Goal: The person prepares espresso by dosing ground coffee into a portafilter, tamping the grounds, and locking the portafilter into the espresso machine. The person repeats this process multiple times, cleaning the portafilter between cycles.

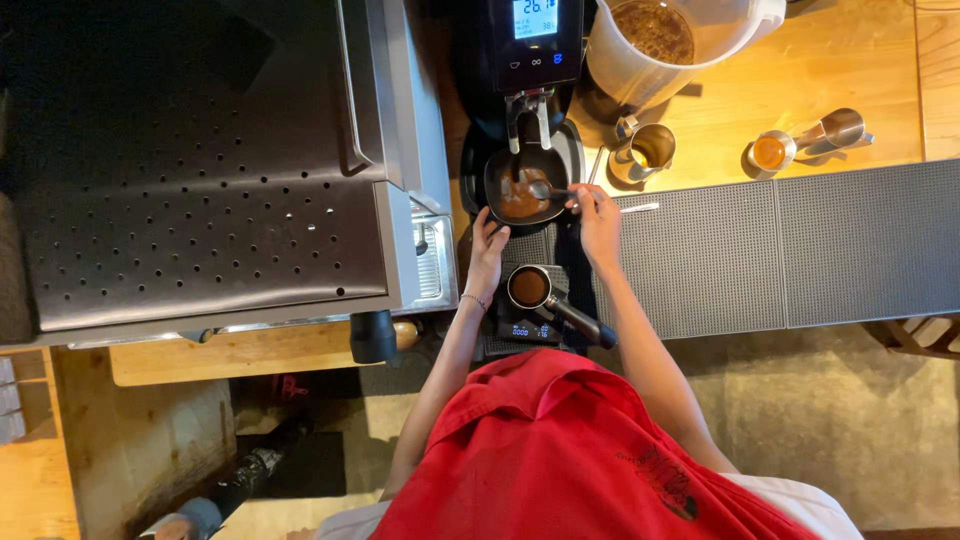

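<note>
The right hand (600, 222) is pinching a small spoon (548, 190) and dipping it into the dark tray (525, 185) of ground coffee that is sitting under the grinder (535, 45). The left hand (488, 250) is resting on the near rim of the tray, fingers lightly curled and holding nothing else, so it is steadying the tray. Just below, the portafilter (530, 288) is lying on a small scale (525, 328) on the desk (850, 90), its basket already holding brown grounds. I think the main risk is spilling: the spoon is shallow, and grounds could be falling on the scale or the mat (700, 260) between tray and basket. Pressing on the rim could also be tipping the tray. A bump on the handle could be shifting the portafilter and disturbing the weight reading.
</note>
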